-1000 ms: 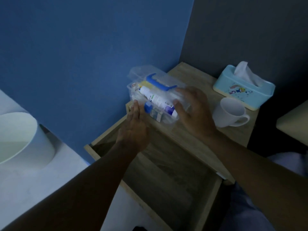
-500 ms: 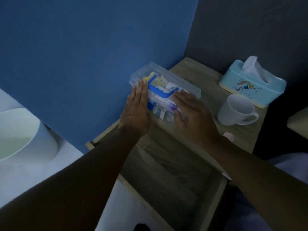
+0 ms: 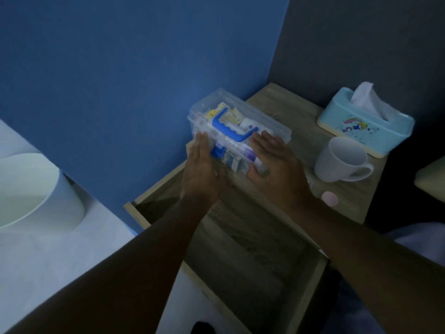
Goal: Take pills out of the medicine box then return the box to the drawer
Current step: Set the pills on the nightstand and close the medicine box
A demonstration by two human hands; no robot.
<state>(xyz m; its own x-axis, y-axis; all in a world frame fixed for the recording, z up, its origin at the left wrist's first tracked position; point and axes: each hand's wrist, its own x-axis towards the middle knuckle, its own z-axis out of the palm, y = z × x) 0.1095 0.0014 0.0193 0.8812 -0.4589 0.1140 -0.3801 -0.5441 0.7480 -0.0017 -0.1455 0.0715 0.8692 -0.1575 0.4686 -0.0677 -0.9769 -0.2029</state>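
My left fingers lie flat and together along the left end of the medicine box, and my right fingers spread over its near right side, thumb tucked under the front edge; both hands press the box between them rather than curl around anything. The clear box with its blue handle sits on the nightstand at the front corner, lid down, just above the open drawer. To move it well, I should squeeze evenly, keep it level so the lid stays shut, and clear the mug nearby.
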